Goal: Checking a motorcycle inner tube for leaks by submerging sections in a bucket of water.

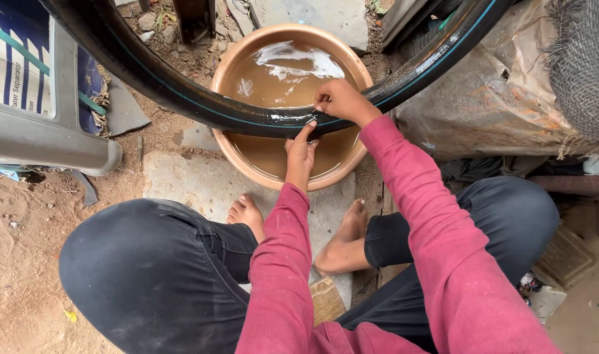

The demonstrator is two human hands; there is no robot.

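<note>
A black rubber inner tube point(201, 105) with a thin blue stripe curves across a tan basin point(224, 69) of muddy water. Its lowest stretch dips at the basin's near half. My right hand point(342, 101) curls over the top of the tube, gripping it. My left hand point(301, 154) reaches up from below, thumb and fingers pressed on the tube's underside, above the water. Both sleeves are dark pink.
The basin stands on a flat stone slab point(194, 180) in front of my bare feet point(247, 213). A grey plastic chair point(44, 141) is at the left, a sack-covered bundle point(502, 92) at the right. Sandy ground lies to the left.
</note>
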